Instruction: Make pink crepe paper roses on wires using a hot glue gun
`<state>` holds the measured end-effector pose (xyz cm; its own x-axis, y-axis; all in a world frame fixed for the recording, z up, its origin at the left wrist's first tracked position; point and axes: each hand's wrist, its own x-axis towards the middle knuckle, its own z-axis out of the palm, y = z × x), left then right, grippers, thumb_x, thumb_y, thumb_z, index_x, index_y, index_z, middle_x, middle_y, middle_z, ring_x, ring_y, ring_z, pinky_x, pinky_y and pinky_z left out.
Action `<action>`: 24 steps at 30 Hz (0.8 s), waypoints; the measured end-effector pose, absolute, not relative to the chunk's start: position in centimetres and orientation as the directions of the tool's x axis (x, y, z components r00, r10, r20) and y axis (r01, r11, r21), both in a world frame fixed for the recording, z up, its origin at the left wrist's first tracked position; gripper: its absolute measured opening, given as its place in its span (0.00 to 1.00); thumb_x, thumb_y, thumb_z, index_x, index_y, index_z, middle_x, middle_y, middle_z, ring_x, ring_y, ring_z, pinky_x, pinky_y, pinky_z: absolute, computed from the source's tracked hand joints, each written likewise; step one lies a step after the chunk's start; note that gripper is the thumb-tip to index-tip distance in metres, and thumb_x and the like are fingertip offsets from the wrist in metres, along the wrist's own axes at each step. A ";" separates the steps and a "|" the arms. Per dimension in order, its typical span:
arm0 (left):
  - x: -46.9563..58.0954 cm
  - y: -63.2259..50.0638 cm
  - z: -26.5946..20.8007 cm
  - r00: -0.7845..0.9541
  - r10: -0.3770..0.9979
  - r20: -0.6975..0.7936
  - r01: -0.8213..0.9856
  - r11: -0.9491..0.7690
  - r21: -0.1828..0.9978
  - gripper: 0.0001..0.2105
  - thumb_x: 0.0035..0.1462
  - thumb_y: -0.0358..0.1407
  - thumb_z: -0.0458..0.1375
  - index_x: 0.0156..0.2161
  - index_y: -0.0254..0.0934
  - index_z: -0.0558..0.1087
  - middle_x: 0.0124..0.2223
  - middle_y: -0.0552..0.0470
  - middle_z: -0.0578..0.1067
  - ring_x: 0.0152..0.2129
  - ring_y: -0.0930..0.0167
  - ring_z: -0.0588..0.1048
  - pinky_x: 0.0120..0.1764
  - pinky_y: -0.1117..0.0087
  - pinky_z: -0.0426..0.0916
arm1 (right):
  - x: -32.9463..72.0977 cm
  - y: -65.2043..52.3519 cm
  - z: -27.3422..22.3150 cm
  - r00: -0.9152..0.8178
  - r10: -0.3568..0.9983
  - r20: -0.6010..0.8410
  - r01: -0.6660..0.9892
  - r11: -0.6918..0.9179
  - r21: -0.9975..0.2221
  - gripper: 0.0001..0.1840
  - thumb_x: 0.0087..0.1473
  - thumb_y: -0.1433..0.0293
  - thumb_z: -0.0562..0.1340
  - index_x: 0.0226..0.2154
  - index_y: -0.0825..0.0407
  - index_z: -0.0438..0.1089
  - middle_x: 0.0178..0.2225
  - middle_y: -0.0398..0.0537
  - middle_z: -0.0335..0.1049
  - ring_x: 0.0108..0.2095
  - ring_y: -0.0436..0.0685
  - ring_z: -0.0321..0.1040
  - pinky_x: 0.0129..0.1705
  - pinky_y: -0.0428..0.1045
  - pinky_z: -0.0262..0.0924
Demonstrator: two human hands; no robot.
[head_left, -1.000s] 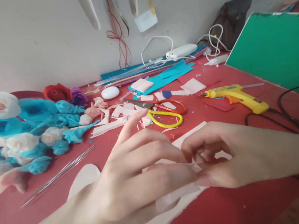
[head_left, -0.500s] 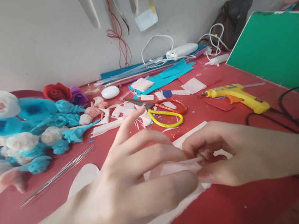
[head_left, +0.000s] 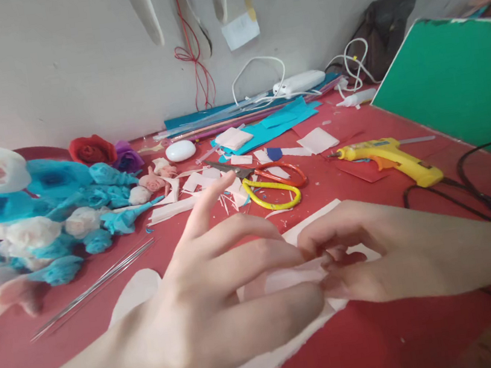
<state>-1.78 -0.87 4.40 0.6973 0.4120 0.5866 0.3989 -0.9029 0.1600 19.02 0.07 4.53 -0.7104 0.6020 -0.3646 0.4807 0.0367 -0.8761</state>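
Between both hands (head_left: 225, 296), pale paper (head_left: 288, 278), partly hidden

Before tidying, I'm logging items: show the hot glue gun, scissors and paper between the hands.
Hot glue gun (head_left: 394, 157), head view: yellow body.
Scissors (head_left: 246, 172), head view: metal near pivot.
Pale paper (head_left: 290, 278), head view: exposed middle.

Red-topped bench (head_left: 342, 353) against a grey wall (head_left: 74, 68). On the wall: red cord (head_left: 195, 62) tied in a bow; white note (head_left: 241, 31) beneath yellowish tape. Bench, rear: white rounded device (head_left: 299, 83) with looped cable; dark bag (head_left: 392, 29) behind a green board (head_left: 460, 87), right. Yellow glue gun (head_left: 385, 158), orange trigger, stick protruding from its back. Left: thin metal rods (head_left: 99, 284); red flower (head_left: 92, 151) beside purple flower (head_left: 128, 156); white oval object (head_left: 180, 151).
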 end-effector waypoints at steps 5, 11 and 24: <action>-1.9 -0.6 3.9 0.654 0.389 0.649 0.382 -0.910 0.160 0.10 0.55 0.27 0.53 0.28 0.40 0.74 0.30 0.59 0.75 0.30 0.75 0.71 0.55 0.48 0.52 | 19.1 0.8 5.0 -0.674 0.639 -0.370 0.516 0.048 -0.855 0.15 0.54 0.57 0.55 0.35 0.49 0.68 0.31 0.40 0.65 0.30 0.46 0.60 0.26 0.39 0.52; -2.0 0.6 2.2 0.646 0.401 0.650 0.311 -0.915 0.256 0.05 0.54 0.31 0.55 0.32 0.38 0.74 0.29 0.55 0.74 0.30 0.74 0.71 0.56 0.48 0.48 | 21.8 2.8 6.4 -0.259 0.959 0.112 0.670 0.262 -0.694 0.13 0.52 0.59 0.57 0.30 0.51 0.69 0.29 0.41 0.68 0.30 0.47 0.63 0.30 0.41 0.55; -2.2 1.7 -0.8 0.568 0.518 0.640 0.373 -0.855 0.361 0.05 0.48 0.29 0.60 0.33 0.39 0.72 0.30 0.56 0.76 0.30 0.73 0.72 0.56 0.50 0.48 | 33.4 6.5 -1.1 0.253 0.967 -0.030 0.851 -0.237 -0.469 0.17 0.58 0.64 0.55 0.46 0.56 0.61 0.45 0.51 0.60 0.43 0.54 0.61 0.44 0.53 0.61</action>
<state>-2.16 1.67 -0.77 0.5681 0.5175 0.6399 0.3726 -0.8550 0.3607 33.42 6.47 -1.14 0.2533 0.9669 -0.0298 0.8507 -0.2373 -0.4691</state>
